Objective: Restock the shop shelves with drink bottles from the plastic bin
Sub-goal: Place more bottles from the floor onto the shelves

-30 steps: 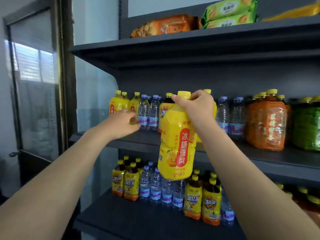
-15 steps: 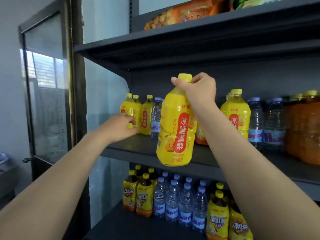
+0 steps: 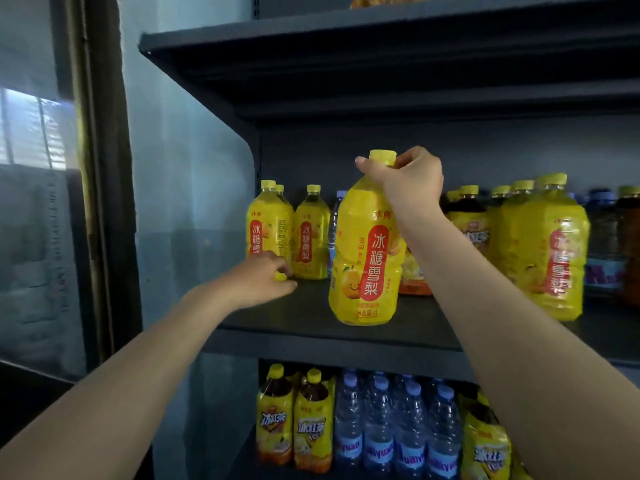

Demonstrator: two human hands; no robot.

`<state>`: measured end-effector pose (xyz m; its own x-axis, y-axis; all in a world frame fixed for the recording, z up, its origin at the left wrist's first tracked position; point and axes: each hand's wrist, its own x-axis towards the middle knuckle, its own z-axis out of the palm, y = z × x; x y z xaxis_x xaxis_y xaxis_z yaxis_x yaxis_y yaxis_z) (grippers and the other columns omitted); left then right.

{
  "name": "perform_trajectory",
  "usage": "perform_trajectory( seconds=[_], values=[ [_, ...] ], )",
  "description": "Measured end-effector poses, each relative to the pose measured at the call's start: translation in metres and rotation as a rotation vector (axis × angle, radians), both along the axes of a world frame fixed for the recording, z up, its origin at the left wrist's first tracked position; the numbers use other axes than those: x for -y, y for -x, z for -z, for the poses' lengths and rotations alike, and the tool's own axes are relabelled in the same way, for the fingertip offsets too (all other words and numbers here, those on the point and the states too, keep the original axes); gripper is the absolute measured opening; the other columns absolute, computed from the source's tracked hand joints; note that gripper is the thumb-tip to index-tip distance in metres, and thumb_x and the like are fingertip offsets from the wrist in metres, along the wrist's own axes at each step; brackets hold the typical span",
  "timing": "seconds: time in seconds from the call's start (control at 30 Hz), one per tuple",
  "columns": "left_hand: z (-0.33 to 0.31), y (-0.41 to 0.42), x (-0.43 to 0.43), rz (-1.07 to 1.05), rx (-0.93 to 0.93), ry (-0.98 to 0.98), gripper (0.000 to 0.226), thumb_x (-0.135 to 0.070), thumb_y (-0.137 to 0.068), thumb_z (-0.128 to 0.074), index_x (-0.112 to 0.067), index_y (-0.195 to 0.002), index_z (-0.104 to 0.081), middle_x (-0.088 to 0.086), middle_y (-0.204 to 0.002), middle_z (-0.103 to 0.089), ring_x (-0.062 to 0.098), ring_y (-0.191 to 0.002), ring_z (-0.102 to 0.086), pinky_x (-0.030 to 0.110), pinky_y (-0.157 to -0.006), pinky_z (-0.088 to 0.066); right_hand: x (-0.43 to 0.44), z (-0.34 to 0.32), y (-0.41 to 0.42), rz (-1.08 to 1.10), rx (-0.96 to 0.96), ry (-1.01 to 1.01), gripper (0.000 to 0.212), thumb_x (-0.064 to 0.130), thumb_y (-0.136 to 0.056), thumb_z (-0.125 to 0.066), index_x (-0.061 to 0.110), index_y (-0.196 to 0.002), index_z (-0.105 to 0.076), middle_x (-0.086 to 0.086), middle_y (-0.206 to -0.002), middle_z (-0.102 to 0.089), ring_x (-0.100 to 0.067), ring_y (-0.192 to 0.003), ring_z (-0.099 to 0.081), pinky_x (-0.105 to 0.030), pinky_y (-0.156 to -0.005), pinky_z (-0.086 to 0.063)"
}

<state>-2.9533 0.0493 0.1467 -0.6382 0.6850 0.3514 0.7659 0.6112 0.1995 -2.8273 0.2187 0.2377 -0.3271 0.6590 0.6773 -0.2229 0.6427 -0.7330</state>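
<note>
A large yellow drink bottle (image 3: pixel 367 258) with a red label stands upright at the front of the dark middle shelf (image 3: pixel 311 320); whether its base rests on the shelf I cannot tell. My right hand (image 3: pixel 408 181) grips its neck just under the yellow cap. My left hand (image 3: pixel 259 282) reaches to the shelf's left end, its fingers curled at the base of a smaller yellow bottle (image 3: pixel 268 223). A second small yellow bottle (image 3: pixel 311 233) stands right beside it. The plastic bin is out of view.
Another large yellow bottle (image 3: pixel 550 251) and darker bottles fill the shelf's right side. The lower shelf holds iced-tea bottles (image 3: pixel 294 420) and water bottles (image 3: pixel 394 431). The upper shelf (image 3: pixel 381 53) hangs close overhead. A glass door (image 3: pixel 41 202) stands to the left.
My right hand has carried the large yellow bottle up from below the shelf edge and over the middle shelf. My left hand stayed at the small bottles, and my view has moved closer.
</note>
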Motion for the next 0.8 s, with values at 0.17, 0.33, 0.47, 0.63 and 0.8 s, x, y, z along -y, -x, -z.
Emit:
perform_trajectory(
  seconds=[0.17, 0.33, 0.47, 0.63, 0.8],
  values=[
    [0.011, 0.042, 0.008, 0.164, 0.115, 0.069, 0.035, -0.041, -0.091, -0.052, -0.022, -0.120, -0.055, -0.002, -0.129, -0.047, 0.015, -0.121, -0.044, 0.029, -0.100, -0.038, 0.013, 0.000, 0.045, 0.076, 0.010, 0.013, 0.054, 0.051, -0.070, -0.076, 0.013, -0.103, -0.055, 0.007, -0.080, -0.048, -0.017, -0.089, -0.054, -0.031, -0.075, -0.049],
    [0.019, 0.071, 0.010, 0.272, 0.233, 0.171, 0.043, -0.046, -0.091, -0.049, -0.025, -0.130, -0.048, -0.005, -0.139, -0.041, 0.012, -0.128, -0.037, 0.028, -0.107, -0.032, 0.020, 0.002, 0.093, 0.127, 0.035, -0.010, 0.049, 0.051, -0.071, -0.076, 0.016, -0.095, -0.051, 0.004, -0.084, -0.053, -0.018, -0.086, -0.056, -0.033, -0.072, -0.051],
    [0.029, 0.088, 0.010, 0.338, 0.266, 0.240, 0.047, -0.048, -0.092, -0.045, -0.030, -0.136, -0.042, -0.011, -0.141, -0.038, 0.007, -0.131, -0.034, 0.018, -0.100, -0.027, 0.020, 0.007, 0.135, 0.173, 0.031, -0.031, 0.048, 0.051, -0.070, -0.076, 0.015, -0.091, -0.051, -0.002, -0.093, -0.059, -0.023, -0.093, -0.058, -0.037, -0.078, -0.053],
    [0.035, 0.092, 0.008, 0.402, 0.297, 0.329, 0.055, -0.053, -0.094, -0.033, -0.036, -0.146, -0.023, -0.014, -0.155, -0.013, 0.005, -0.142, -0.011, 0.019, -0.106, -0.011, 0.014, 0.010, 0.173, 0.235, 0.039, -0.038, 0.049, 0.052, -0.070, -0.075, 0.017, -0.086, -0.045, -0.001, -0.086, -0.055, -0.029, -0.101, -0.057, -0.045, -0.084, -0.051],
    [0.036, 0.095, 0.006, 0.421, 0.259, 0.364, 0.057, -0.053, -0.095, -0.027, -0.037, -0.148, -0.013, -0.015, -0.157, -0.002, 0.003, -0.143, 0.004, 0.025, -0.113, 0.002, 0.006, 0.013, 0.191, 0.217, 0.070, -0.006, 0.052, 0.058, -0.069, -0.073, 0.017, -0.087, -0.045, -0.003, -0.095, -0.060, -0.030, -0.101, -0.057, -0.046, -0.085, -0.051]
  ],
)
